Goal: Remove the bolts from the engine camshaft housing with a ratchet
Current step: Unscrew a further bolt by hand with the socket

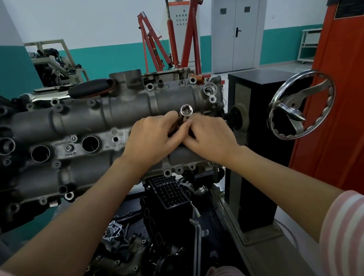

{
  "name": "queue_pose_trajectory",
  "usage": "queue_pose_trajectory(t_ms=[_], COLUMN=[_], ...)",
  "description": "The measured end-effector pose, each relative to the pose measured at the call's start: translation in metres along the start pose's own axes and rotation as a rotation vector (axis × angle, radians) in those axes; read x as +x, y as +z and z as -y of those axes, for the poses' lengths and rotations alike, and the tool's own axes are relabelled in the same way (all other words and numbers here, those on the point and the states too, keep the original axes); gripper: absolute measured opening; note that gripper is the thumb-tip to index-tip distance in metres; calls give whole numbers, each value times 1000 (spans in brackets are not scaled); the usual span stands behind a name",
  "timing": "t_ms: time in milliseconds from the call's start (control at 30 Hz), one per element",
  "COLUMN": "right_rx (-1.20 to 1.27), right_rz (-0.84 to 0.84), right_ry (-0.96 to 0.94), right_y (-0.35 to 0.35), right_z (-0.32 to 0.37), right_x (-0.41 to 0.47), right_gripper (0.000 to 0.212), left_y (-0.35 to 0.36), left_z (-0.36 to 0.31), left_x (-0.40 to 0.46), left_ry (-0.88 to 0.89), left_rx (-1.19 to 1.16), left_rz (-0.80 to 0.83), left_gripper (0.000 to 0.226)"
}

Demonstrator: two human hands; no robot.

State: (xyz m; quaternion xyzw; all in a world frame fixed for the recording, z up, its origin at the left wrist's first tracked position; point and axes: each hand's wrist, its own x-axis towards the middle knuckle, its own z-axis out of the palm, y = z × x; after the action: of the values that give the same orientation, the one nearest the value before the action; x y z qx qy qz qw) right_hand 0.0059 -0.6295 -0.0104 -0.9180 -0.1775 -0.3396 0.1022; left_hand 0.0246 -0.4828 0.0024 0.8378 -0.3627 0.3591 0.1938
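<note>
The grey cast camshaft housing [105, 114] lies across the engine stand in front of me, with several bolt bosses and bolts such as one [69, 148] in its middle strip. Both hands meet over its right half. My left hand [151, 139] and my right hand [210, 134] grip a chrome ratchet tool between them. Its open socket end [186, 110] sticks up past my fingertips; the handle is hidden under my fingers.
A chrome handwheel [301, 106] juts out at the right beside a black post [255, 129] and an orange cabinet [342, 97]. Loose engine parts [163, 219] lie in the tray below. Red engine hoists [176, 36] stand at the back wall.
</note>
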Motion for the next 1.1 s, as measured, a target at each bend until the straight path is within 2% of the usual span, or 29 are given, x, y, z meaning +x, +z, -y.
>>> queue_pose_trajectory(t_ms=[200, 500, 600, 833, 900, 1100], right_rx=[-5, 20, 16, 15, -4, 75], right_rz=[-5, -20, 1, 2, 4, -62], right_ry=[8, 5, 20, 27, 23, -11], right_y=[1, 0, 0, 1, 1, 1], right_z=[-2, -1, 0, -1, -1, 0], right_x=[2, 0, 1, 3, 3, 0], right_gripper=[37, 21, 20, 40, 42, 20], left_y=[0, 0, -2, 1, 2, 1], left_z=[-2, 1, 0, -2, 2, 2], left_x=[0, 1, 1, 1, 1, 1], left_ry=[16, 0, 4, 10, 1, 19], left_rx=[-22, 3, -4, -4, -1, 28], left_rz=[-3, 17, 21, 20, 5, 17], left_gripper=[55, 64, 57, 36, 41, 61])
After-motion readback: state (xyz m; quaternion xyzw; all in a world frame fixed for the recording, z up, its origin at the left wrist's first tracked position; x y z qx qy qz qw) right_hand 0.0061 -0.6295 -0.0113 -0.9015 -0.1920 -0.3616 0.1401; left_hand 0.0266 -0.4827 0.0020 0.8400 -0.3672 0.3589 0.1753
